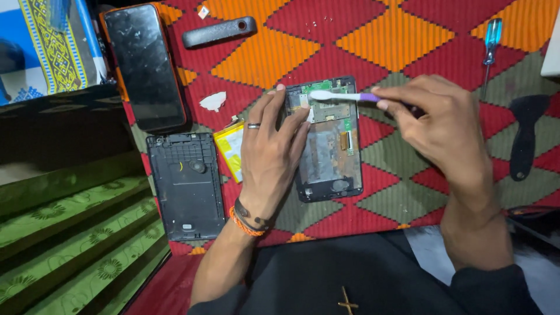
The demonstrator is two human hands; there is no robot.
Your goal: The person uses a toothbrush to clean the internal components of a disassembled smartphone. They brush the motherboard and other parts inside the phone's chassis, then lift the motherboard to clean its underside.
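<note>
Bare mat (408, 169) between phone (326, 140), screwdriver (490, 49)

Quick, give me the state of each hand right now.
Left hand: open, fingers spread, pressing flat on the opened phone.
Right hand: closed on a toothbrush, its bristle end over the phone's circuit board.

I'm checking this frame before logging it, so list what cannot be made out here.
- Left edge of the opened phone: covered by the left hand, head view.
- Toothbrush handle end: hidden inside the right hand.
- Yellow battery: right part under the left hand.
- Circuit board parts: too small to tell.
- Screwdriver tip: blurred, unclear.
</note>
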